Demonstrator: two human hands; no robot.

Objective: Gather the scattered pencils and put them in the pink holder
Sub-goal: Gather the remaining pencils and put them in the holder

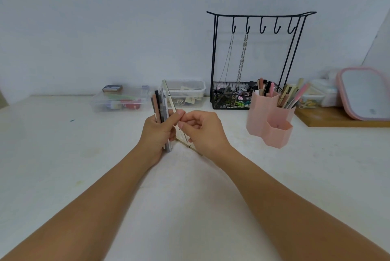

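The gathering looks nearly finished, the depositing not yet begun. On the left of the worktop (63, 155) I can make out only a tiny dark fleck far off, too small to name, and no loose pencils lie on that side.

The left hand (157, 134) is raised just above the worktop, palm turned inward, its fingers (168, 122) curled round a bundle of pencils (160, 104) that stands nearly upright; the pencil tops rise well clear of the hand and the lower ends poke out below it. I count roughly 5 or 6 in the bundle, though they overlap too much to be sure.

Just to its right, the right hand (202, 132) sits knuckles-up, thumb and forefinger pinching a pale pencil (172, 103) that leans against the bundle, seemingly being fed into the left hand's grip. Under the right hand a thin pale stick (191, 146), probably 1 more pencil, lies slanted on the worktop, touching or nearly touching the heel of the hand; I judge it the last stray to collect.

Further right, well apart from both hands, stands the pink holder (270, 121), made of 3 joined compartments. The 2 taller back compartments already contain pens and pencils; the short front compartment looks almost empty. What is left, as I judge it: seat the pinched pencil, pick up the stick, then carry the whole bundle across to the holder and drop it in.
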